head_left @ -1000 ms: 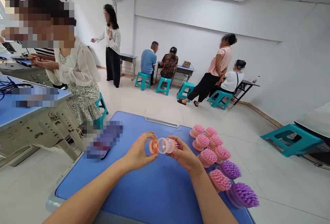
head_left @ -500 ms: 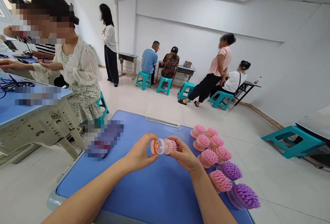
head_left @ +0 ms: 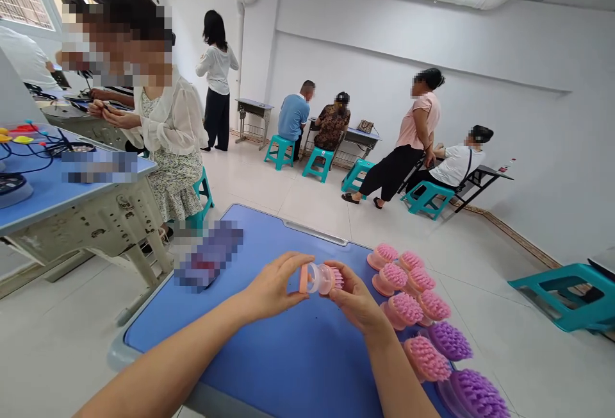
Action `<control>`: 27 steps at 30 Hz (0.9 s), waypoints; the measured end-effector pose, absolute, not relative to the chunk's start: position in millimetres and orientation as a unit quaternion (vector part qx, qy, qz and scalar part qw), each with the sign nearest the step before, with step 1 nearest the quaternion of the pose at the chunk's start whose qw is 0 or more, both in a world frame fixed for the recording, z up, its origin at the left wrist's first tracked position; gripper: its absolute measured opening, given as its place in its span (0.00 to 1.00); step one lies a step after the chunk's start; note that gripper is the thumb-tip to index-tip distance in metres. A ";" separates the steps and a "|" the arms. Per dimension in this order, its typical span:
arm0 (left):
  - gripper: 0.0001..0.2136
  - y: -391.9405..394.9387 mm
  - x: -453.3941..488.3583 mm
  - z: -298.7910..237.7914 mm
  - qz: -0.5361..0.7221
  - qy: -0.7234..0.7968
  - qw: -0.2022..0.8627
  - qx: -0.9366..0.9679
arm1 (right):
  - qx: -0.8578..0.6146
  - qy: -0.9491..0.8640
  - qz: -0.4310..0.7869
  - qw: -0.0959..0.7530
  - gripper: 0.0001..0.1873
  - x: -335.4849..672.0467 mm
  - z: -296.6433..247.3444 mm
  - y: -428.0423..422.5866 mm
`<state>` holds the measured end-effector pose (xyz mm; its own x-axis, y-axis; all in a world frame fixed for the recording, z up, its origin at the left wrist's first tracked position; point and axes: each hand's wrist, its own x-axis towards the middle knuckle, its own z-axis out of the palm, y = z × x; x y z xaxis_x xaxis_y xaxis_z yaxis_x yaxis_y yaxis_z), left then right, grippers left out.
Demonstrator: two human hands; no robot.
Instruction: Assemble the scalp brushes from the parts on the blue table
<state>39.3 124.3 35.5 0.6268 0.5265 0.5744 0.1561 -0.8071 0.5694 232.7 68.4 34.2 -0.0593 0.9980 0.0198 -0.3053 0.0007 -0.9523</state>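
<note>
Above the blue tabletop (head_left: 288, 354), both my hands hold one small scrubbing brush (head_left: 318, 279) sideways. It has a clear, waisted body and pink bristles pointing right. My left hand (head_left: 273, 286) pinches the peach-coloured cap (head_left: 303, 279) at its left end between thumb and fingers. The cap sits against the clear body; whether it is fully seated I cannot tell. My right hand (head_left: 358, 302) grips the bristle end, and its fingers hide part of the bristles. Just right of that hand stand several finished-looking pink brushes (head_left: 406, 309) with bristles up.
Two purple brushes (head_left: 473, 392) stand at the table's right edge. A blurred flat item (head_left: 209, 258) lies at the left. Another desk (head_left: 96, 181) with cables is beside a seated person (head_left: 173, 117). Other people sit or stand along the far wall, among teal stools (head_left: 562, 293).
The cap has turned from a tilted angle to lie square against the clear body. My view has shifted slightly left. Both hands keep their hold.
</note>
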 end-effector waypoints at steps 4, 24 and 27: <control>0.31 124.3 38.5 34.3 0.381 0.198 0.224 0.875 | -0.398 -0.426 0.592 0.556 0.23 233.6 31.2 69.7; 0.21 131.9 38.2 29.6 0.395 0.218 0.156 0.879 | -0.425 -0.491 0.528 0.548 0.22 226.0 37.6 71.7; 0.22 132.1 38.3 33.1 0.380 0.250 0.231 0.860 | -0.422 -0.504 0.520 0.546 0.22 224.9 39.7 72.6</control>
